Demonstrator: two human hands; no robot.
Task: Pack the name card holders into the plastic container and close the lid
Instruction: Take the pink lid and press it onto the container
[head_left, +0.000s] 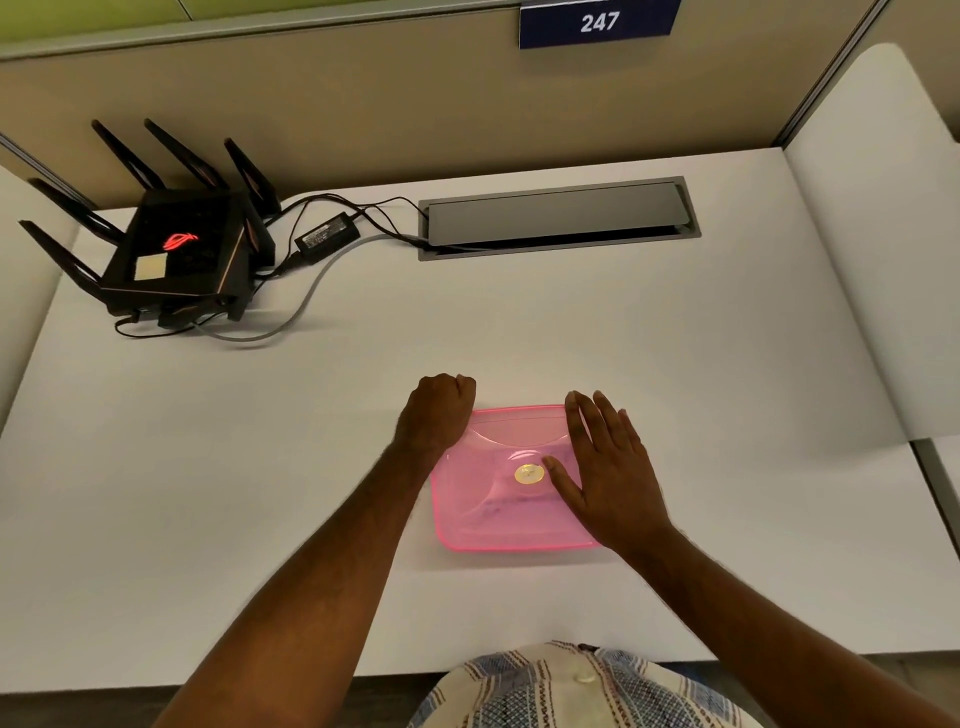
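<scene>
Pink container, lid on, sits on the counter at lower centre of the frame. Left hand is curled in a fist at its upper-left corner, holding nothing I can see; right hand lies flat, fingers straight, on the lid's right side. It looks light, thin and slippery, so best pressed at the rim corners.

A blue sign on the partition at the back is showing "247" in white digits. The black router at the desk's far left is glowing w/ a red logo on top, no letters legible. The power adapter label and the gold sticker on the pink lid are carrying print too small to read.
</scene>
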